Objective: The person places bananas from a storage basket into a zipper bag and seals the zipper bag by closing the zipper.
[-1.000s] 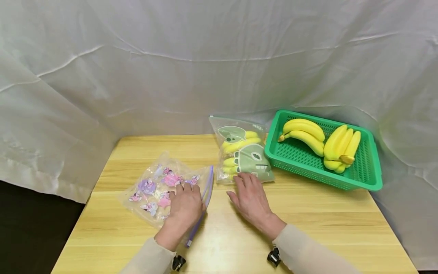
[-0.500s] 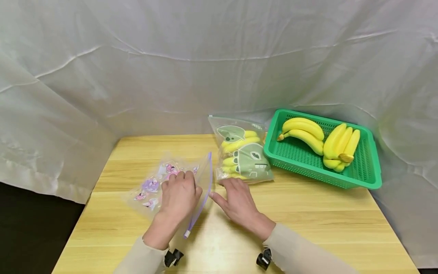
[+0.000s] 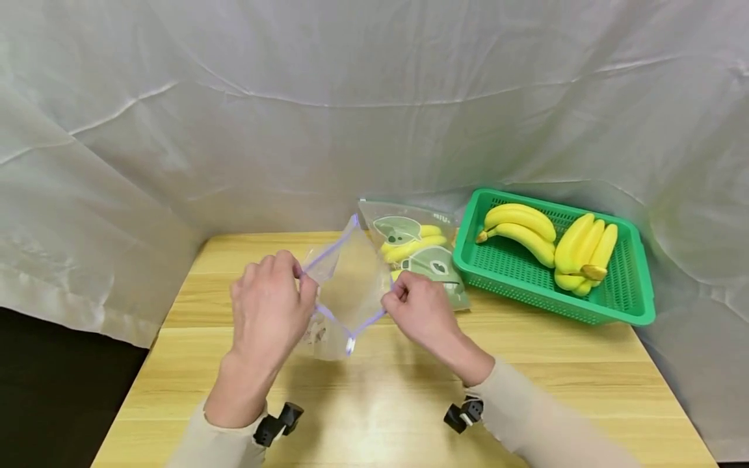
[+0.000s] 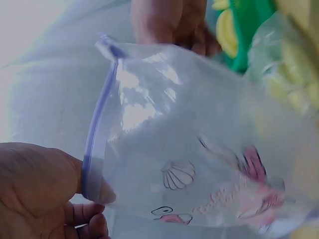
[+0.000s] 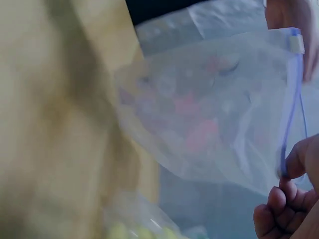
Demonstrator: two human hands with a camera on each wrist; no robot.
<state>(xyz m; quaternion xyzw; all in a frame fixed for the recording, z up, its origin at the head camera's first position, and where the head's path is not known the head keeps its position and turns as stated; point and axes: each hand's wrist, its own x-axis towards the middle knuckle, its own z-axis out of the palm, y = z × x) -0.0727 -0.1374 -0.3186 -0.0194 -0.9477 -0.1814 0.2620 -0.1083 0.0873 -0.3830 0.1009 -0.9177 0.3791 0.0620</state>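
My left fingers (image 3: pixel 285 263) and right fingers (image 3: pixel 413 281) pinched a clear purple-edged bag (image 3: pixel 354 279), its mouth spread between them. It partly hid a green-printed bag (image 3: pixel 430 260) of bananas (image 3: pixel 417 246), just beside a green basket (image 3: pixel 526 296) with more bananas (image 3: pixel 576 244). Beneath was the wooden table (image 3: pixel 585 377); behind, grey cloth (image 3: pixel 351 123).

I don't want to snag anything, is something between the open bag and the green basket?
Yes: the green-printed bag, holding bananas, lies between the open bag and the green basket. The right hand, pinching the open bag, partly hides the green-printed bag.
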